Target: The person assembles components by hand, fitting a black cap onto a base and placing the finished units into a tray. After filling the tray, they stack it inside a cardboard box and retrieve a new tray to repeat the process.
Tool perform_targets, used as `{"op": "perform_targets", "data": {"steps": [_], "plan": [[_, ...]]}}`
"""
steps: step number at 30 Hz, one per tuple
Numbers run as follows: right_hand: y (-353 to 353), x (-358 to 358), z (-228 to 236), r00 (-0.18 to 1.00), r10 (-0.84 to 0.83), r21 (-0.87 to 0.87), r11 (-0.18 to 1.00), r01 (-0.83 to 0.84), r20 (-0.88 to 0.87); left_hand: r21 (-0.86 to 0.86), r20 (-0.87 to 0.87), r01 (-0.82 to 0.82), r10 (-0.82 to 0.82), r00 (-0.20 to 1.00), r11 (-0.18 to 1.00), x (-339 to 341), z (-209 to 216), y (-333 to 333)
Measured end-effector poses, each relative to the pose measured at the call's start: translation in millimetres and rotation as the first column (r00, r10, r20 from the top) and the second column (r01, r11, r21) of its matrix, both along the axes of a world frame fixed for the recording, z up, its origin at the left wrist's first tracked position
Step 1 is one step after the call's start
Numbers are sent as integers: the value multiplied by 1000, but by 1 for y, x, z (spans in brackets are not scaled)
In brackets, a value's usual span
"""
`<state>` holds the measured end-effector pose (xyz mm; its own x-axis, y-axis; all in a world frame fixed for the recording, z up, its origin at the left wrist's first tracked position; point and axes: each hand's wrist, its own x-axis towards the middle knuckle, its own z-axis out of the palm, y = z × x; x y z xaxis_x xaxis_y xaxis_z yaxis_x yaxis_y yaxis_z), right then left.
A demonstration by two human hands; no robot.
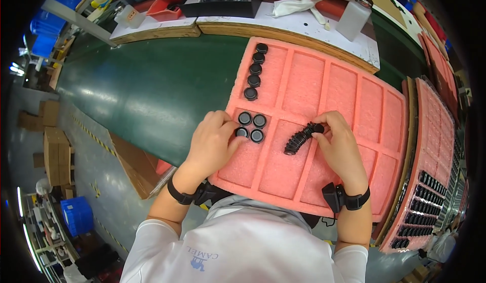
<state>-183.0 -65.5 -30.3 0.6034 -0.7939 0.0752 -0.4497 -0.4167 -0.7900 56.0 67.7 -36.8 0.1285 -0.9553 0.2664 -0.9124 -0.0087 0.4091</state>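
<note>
Fingers (331,115) of the R hand (341,144): thumb + index pinched on one end of a curved black stack (298,140) of ribbed discs. L hand (215,141): thumb + index bent in, tips touching the near-L black cap (242,132) of a 2x2 group; can't tell if it's gripped or just touched.

Key relation: stack runs from R fingertips toward the L + body side, over the 2nd near-row pocket from L. Long axis diagonal, slightly bowed: held end far-R, free end near-L, pointing into the gap btwn hands. R hand is obv. nearer, being on it; L hand is across the divider, w/ the caps. Can't tell if free end touches the foam.

Counts: 1 stack (discs too tight to count). 4 caps in near-L pocket, 2x2. 5 caps (255,69) in far-L pocket, single column along its L side. So 9 singles total, all in 1 pink foam tray (306,80), which sits partly on the green table (152,90). 2 wristbands (179,196), 1 per arm, each w/ a small black device.

Off R: another pink tray (438,126) w/ rows of black parts, too small to count. Far white bench (248,26): 2 bottles (353,22), 1 red bin (164,5), 1 black box (223,8) w/ clear plastic in it, + a white glove (296,6).
</note>
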Motion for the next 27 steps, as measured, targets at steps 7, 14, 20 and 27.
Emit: {"op": "perform_targets", "data": {"steps": [7,14,20,27], "plan": [[8,-4,10,996,76,-155,986,-69,44,48,-68,49,-45,997,998,-4,-4,13],[25,-9,18,958,5,-40,999,7,287,-163,-732,106,-192,654,981,-35,31,-23],[28,-18,7,840,34,-122,992,39,542,-316,-704,289,-428,567,904,-78,44,-67],[20,-21,0,810,-48,-117,983,142,584,-407,-777,299,-499,383,863,-93,27,-75]]}}
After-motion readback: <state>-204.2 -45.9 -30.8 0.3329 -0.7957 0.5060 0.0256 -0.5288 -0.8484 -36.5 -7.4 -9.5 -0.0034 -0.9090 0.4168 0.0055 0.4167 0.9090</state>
